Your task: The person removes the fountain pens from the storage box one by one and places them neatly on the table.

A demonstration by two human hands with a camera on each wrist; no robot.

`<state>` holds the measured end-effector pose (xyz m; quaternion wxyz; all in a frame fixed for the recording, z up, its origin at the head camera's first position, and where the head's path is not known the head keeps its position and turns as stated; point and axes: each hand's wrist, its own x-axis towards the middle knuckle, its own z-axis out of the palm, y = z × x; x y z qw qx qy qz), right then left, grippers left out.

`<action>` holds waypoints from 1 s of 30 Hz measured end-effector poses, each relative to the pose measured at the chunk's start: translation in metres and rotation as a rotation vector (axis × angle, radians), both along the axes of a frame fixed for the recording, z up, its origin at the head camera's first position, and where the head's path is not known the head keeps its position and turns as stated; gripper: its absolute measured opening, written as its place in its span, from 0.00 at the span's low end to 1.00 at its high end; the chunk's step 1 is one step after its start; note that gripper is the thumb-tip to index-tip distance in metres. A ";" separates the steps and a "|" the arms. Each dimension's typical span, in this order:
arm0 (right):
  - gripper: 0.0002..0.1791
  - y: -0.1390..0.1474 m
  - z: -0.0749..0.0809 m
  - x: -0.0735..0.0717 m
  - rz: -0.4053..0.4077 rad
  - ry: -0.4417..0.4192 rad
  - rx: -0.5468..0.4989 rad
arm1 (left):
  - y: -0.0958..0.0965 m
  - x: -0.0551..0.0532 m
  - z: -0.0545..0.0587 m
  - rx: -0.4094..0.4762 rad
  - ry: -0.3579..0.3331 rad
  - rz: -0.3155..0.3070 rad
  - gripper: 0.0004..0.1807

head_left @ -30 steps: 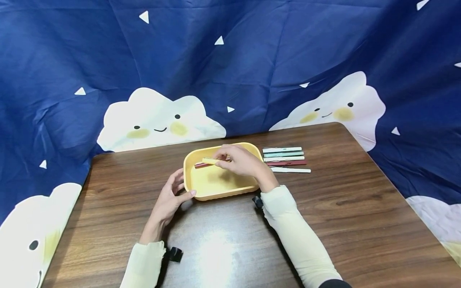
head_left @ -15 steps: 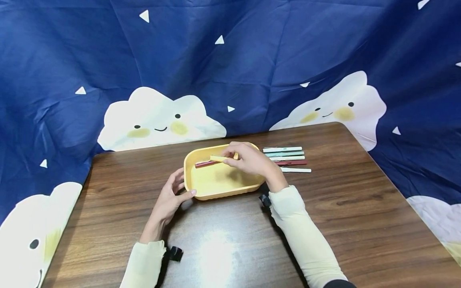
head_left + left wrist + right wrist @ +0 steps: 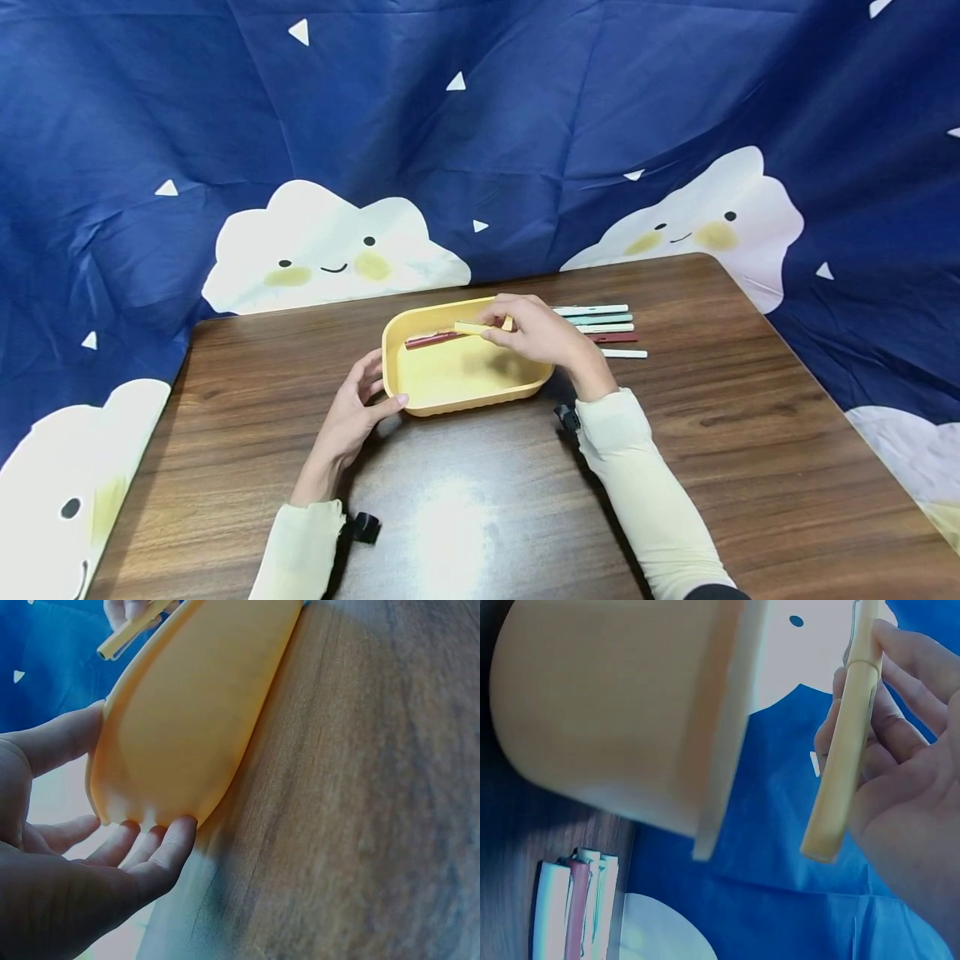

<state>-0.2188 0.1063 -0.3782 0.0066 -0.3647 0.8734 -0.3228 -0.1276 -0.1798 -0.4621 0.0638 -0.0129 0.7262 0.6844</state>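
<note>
In the head view, a shallow yellow plastic box (image 3: 442, 379) stands on the table. My left hand (image 3: 354, 417) holds its left end, thumb on the near rim; the left wrist view shows the other fingertips against the end wall (image 3: 150, 795). Over the box's right part, my right hand (image 3: 531, 335) pinches a yellow pen (image 3: 471, 328) between thumb and fingers. The right wrist view shows that pen (image 3: 844, 754) capped, with a wire clip, raised above the rim. Inside the box, along its far side, lies a dark red pen (image 3: 429, 340), its right end hidden behind the yellow one.
To the right of the box, several pens lie side by side: a white pen (image 3: 600, 309), a teal pen (image 3: 606, 319), a dark red pen (image 3: 618, 338) and more white ones, partly covered by my right hand. A blue cloth (image 3: 517, 125) with clouds hangs behind the wooden table (image 3: 750, 433).
My right hand has moved to the right across the box with the yellow pen, uncovering more of the dark red pen inside. My left hand and the box have stayed put.
</note>
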 end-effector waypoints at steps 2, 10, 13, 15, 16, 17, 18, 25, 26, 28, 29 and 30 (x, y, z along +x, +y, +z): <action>0.07 0.004 -0.001 0.000 -0.006 -0.003 0.004 | 0.000 0.000 0.000 0.001 0.000 -0.001 0.44; 0.06 0.020 -0.007 0.001 -0.038 -0.016 0.003 | 0.000 -0.001 -0.001 -0.002 -0.007 -0.005 0.45; 0.06 0.024 -0.009 0.000 -0.038 -0.022 -0.009 | 0.000 -0.001 0.000 -0.001 -0.007 -0.004 0.45; 0.07 0.027 -0.010 0.000 -0.035 -0.028 -0.017 | -0.001 -0.001 -0.001 -0.001 -0.005 -0.006 0.45; 0.07 0.028 -0.011 0.000 -0.035 -0.031 -0.015 | -0.001 0.000 -0.001 -0.002 -0.004 -0.007 0.45; 0.07 0.029 -0.012 0.000 -0.035 -0.033 -0.011 | -0.001 0.000 -0.001 -0.002 -0.005 -0.007 0.45; 0.07 0.030 -0.012 0.000 -0.037 -0.037 -0.009 | -0.001 0.000 -0.001 -0.002 -0.004 -0.008 0.45; 0.07 0.036 -0.017 0.000 -0.046 -0.053 0.008 | -0.001 0.000 0.000 -0.007 -0.007 -0.003 0.45; 0.08 0.037 -0.017 0.000 -0.050 -0.054 0.011 | -0.001 0.000 0.000 -0.009 -0.009 -0.003 0.45; 0.08 0.039 -0.017 0.000 -0.055 -0.057 0.011 | -0.001 0.000 0.000 -0.012 -0.012 -0.002 0.45; 0.08 0.041 -0.017 0.001 -0.056 -0.057 0.008 | -0.001 0.000 0.000 -0.012 -0.013 -0.002 0.45; 0.08 0.042 -0.017 0.001 -0.057 -0.057 0.005 | -0.001 0.000 0.000 -0.013 -0.014 -0.001 0.45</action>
